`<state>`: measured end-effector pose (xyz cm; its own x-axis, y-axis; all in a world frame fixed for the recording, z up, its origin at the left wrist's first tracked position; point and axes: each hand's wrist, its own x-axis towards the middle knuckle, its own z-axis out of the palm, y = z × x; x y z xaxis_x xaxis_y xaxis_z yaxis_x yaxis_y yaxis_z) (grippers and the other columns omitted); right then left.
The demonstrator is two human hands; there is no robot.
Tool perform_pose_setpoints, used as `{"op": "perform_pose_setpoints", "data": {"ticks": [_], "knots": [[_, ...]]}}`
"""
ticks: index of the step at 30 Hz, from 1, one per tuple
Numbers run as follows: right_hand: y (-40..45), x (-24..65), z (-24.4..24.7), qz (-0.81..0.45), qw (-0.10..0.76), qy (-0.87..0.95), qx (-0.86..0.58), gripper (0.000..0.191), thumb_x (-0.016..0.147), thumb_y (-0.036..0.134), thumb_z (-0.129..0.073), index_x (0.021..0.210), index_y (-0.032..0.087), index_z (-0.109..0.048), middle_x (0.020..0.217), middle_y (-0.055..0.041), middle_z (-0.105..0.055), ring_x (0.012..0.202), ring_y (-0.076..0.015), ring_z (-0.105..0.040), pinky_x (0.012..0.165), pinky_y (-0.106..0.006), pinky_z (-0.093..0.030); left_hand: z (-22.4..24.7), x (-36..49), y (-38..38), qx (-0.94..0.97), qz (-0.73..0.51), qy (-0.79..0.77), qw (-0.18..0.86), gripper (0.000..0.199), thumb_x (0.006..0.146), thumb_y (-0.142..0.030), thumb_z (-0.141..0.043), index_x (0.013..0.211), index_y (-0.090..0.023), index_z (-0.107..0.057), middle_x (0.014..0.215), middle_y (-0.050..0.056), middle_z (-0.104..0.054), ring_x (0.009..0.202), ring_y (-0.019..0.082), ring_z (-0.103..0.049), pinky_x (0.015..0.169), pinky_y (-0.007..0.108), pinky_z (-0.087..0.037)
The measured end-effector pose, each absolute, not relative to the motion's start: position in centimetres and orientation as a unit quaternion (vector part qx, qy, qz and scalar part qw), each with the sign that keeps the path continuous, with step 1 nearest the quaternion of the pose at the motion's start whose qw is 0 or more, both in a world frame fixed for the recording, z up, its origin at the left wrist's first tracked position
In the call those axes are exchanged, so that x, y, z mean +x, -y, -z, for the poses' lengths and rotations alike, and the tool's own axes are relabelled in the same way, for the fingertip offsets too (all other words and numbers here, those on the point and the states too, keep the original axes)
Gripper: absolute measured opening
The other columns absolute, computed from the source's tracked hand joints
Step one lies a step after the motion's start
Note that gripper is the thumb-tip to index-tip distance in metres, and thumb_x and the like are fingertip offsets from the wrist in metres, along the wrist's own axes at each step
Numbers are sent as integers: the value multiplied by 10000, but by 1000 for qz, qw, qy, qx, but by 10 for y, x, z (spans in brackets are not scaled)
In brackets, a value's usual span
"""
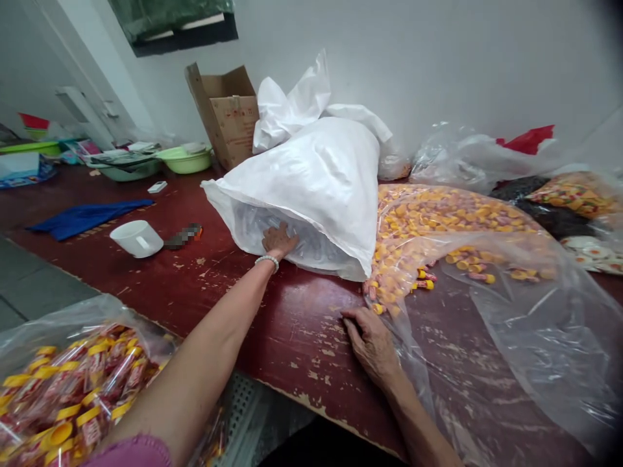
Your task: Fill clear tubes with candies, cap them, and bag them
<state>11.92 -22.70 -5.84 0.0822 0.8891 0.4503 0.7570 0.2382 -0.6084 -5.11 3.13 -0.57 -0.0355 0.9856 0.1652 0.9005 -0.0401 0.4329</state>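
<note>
A big white woven sack (311, 175) lies on its side on the table, its mouth facing me. My left hand (280, 240), with a beaded bracelet at the wrist, reaches into that mouth, fingers spread on clear plastic tubes (309, 246). Whether it grips any of them does not show. My right hand (372, 344) rests on the dark red table (296, 350), fingers loosely bent and slightly apart, with nothing seen in them. Just beyond it, a large clear plastic bag (530, 311) holds many small yellow-capped pieces (438, 211) with red printed labels; a few lie at its opening.
At lower left stands a clear bag of filled, yellow-capped tubes (92, 389), below the table edge. A white mug (137, 239), a blue cloth (90, 218), green basins (185, 159) and a cardboard box (233, 123) are left of the sack. More bags (574, 194) lie at right.
</note>
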Motion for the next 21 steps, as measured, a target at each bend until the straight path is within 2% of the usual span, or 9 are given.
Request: {"op": "perform_pose_setpoints", "data": {"ticks": [3, 6, 10, 12, 14, 16, 18, 21], "knots": [[226, 119, 59, -81, 405, 673, -613, 154, 878, 207, -480, 926, 195, -627, 871, -49, -656, 835, -189, -599, 763, -321, -469, 15, -58, -16, 741, -205, -638, 42, 446, 743, -415, -558, 1148, -229, -572, 1131, 161, -566, 1095, 367, -458, 838, 440, -386], [226, 119, 59, -83, 408, 673, -612, 160, 881, 217, -477, 925, 189, -628, 863, -52, -653, 829, -190, -598, 761, -324, -473, 23, -63, 3, 761, -209, -613, 29, 286, 790, -365, -505, 1004, -233, -641, 1000, 113, -618, 1014, 306, -498, 834, 388, -383], [227, 120, 60, -81, 410, 673, -610, 178, 884, 235, -464, 926, 187, -630, 867, -57, -653, 832, -188, -602, 767, -330, -486, 27, -65, 38, 783, -226, -580, 20, 244, 825, -307, -457, 900, -215, -670, 891, 97, -638, 930, 258, -518, 835, 354, -373], [227, 119, 60, -69, 411, 668, -617, 203, 878, 233, -460, 1002, 179, -611, 922, -72, -646, 871, -197, -603, 789, -344, -492, 28, -65, 61, 797, -230, -559, 19, 234, 827, -292, -461, 864, -219, -680, 897, 93, -641, 910, 242, -517, 834, 345, -369], [227, 116, 58, -38, 408, 664, -626, 309, 870, 229, -458, 1159, 164, -544, 1067, -110, -610, 991, -222, -578, 837, -373, -486, 31, -62, 86, 814, -236, -530, 24, 223, 822, -294, -478, 825, -224, -690, 900, 91, -638, 897, 240, -511, 816, 344, -374], [227, 109, 56, 7, 385, 677, -627, 445, 860, 245, -476, 1297, 165, -443, 1255, -146, -515, 1131, -257, -504, 899, -415, -456, 34, -57, 109, 829, -249, -499, 40, 214, 816, -287, -493, 819, -225, -698, 897, 94, -632, 886, 244, -504, 799, 351, -381], [226, 100, 53, 40, 334, 708, -620, 510, 852, 268, -507, 1346, 198, -402, 1378, -137, -422, 1175, -282, -457, 925, -440, -425, 37, -51, 127, 837, -269, -471, 70, 215, 810, -266, -502, 880, -228, -702, 909, 91, -634, 887, 243, -502, 810, 357, -387], [225, 87, 51, 46, 263, 740, -617, 490, 865, 274, -506, 1342, 208, -417, 1337, -114, -486, 1061, -271, -498, 880, -422, -422, 40, -46, 142, 830, -300, -451, 134, 261, 804, -216, -494, 977, -227, -689, 964, 75, -653, 915, 229, -517, 860, 354, -391]]}}
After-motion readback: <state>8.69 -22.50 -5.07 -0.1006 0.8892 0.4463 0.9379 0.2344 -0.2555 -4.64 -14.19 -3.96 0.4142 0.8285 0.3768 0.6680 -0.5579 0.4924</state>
